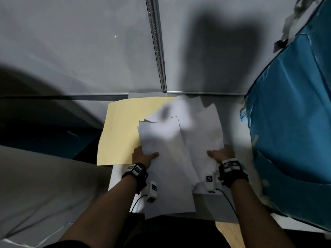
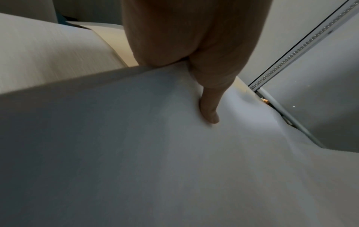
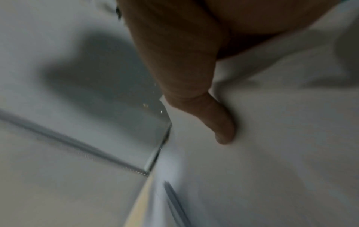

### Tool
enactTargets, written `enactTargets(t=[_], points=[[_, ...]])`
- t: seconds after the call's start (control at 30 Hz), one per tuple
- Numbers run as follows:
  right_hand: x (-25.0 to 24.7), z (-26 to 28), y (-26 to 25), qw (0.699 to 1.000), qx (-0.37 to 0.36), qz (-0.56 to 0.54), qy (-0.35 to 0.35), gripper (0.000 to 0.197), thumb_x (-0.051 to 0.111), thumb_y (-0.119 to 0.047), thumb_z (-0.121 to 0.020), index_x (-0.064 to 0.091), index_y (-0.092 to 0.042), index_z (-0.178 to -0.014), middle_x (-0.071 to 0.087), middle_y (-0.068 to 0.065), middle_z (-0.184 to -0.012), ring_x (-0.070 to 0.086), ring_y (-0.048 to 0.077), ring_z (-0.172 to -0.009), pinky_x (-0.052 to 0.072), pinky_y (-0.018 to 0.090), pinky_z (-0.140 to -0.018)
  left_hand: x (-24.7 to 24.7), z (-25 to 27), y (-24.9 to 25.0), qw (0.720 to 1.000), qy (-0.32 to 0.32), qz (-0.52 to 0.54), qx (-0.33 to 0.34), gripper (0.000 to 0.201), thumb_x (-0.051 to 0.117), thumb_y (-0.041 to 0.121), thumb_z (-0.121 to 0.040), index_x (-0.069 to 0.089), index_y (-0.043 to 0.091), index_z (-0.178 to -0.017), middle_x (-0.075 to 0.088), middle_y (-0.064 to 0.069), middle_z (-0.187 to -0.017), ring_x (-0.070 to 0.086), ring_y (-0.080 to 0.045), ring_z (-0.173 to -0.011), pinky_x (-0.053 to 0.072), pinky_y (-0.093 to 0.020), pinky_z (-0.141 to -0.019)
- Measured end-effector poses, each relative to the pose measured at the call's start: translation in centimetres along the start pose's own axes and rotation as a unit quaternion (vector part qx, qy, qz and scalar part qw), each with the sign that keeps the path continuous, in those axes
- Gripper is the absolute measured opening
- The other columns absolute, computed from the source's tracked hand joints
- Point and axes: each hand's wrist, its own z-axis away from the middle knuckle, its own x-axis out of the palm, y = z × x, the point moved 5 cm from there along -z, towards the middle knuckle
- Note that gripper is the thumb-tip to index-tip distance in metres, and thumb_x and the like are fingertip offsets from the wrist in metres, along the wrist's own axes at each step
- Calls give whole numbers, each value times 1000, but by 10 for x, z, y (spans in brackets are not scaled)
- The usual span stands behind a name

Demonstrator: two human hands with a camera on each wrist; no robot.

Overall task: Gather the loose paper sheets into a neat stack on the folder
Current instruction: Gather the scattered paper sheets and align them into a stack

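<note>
Between both thumbs: loose paper sheets, fanned, partly over the yellow folder
Left hand and right hand pinch opposite side edges; sheets look light, limp, slippery, so best squared by the edges

White paper sheets askew over yellow folder, left hand and right hand at their edges

White paper sheets splayed unevenly, overlapping the yellow folder.

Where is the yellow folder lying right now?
In the head view, the yellow folder lies flat at the centre-left, its right part under the white paper sheets, just beyond the left hand.
</note>
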Motion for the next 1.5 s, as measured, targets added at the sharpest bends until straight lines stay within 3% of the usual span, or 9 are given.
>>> enactTargets(t=[0.17, 0.4, 0.53, 0.73, 0.83, 1.03, 1.2, 1.37, 1.5], points=[[-53, 0, -12, 999, -35, -7, -28, 65, 96, -7, -56, 68, 0, -114, 72, 16, -107, 65, 27, -85, 54, 34, -77, 2, -1, 9, 999, 16, 12, 35, 84, 102, 47, -49, 69, 26, -124, 76, 2, -120, 72, -28, -108, 61, -47, -94], [-39, -22, -26, 996, -3, -49, -81, 85, 92, -45, -63, 59, -7, -131, 64, 14, -130, 64, 31, -109, 53, 39, -91, 13, -2, 18, 998, -26, 7, 52, 74, 99, 20, -67, 66, 21, -134, 74, -5, -130, 72, -31, -114, 60, -44, -96], [-37, -24, -34, 996, -15, 63, -60, 59, 81, -16, -80, 58, 4, -131, 63, 19, -131, 62, 35, -116, 51, 33, -91, 11, -1, 18, 998, -35, 7, 46, 64, 97, 20, -69, 73, 27, -129, 79, -1, -119, 76, -29, -105, 63, -44, -93], [-59, -14, -44, 994, -92, 54, 15, 61, 95, -31, -64, 70, 0, -110, 72, 15, -104, 70, 30, -93, 58, 35, -80, 4, 0, 17, 999, -8, 32, 42, 60, 99, 23, -66, 76, 24, -122, 80, 0, -111, 77, -27, -99, 64, -46, -90], [-72, 0, -43, 994, -109, -10, 28, 33, 81, -35, -83, 71, -7, -97, 71, 11, -94, 64, 21, -77, 54, 30, -74, 3, 0, 21, 998, -8, 34, 47, 57, 99, 22, -67, 76, 24, -120, 80, 0, -111, 77, -27, -98, 64, -46, -90], [-75, -6, -35, 991, -79, 97, 36, 49, 86, -31, -75, 71, -2, -111, 72, 16, -111, 66, 33, -104, 51, 34, -94, 2, -5, 21, 999, -15, 34, 40, 62, 96, 33, -58, 77, 26, -116, 81, 4, -108, 78, -25, -95, 65, -49, -89], [-102, 50, -90, 957, -219, 132, 134, 14, 60, -16, -88, 46, -13, -93, 58, 13, -83, 60, 38, -85, 52, 43, -76, 1, 0, 34, 996, -13, 28, 83, 65, 90, 36, -64, 68, 31, -124, 77, 3, -119, 73, -31, -109, 60, -50, -96], [-92, 171, -155, 878, -395, 194, 186, 32, 59, -11, -89, 52, -20, -118, 63, 13, -79, 64, 37, -70, 47, 38, -61, 4, 11, 56, 979, -40, 28, 197, 124, 84, 0, -75, 18, 60, -162, 44, 20, -165, 52, -13, -144, 48, -32, -115], [-89, 239, -182, 843, -483, 181, 156, 22, 58, -17, -94, 62, -23, -114, 68, 7, -75, 65, 33, -66, 48, 32, -57, 14, 10, 60, 967, -50, -38, 248, 87, 78, -2, -80, 57, 46, -149, 56, 25, -154, 50, 1, -142, 38, -26, -124]])
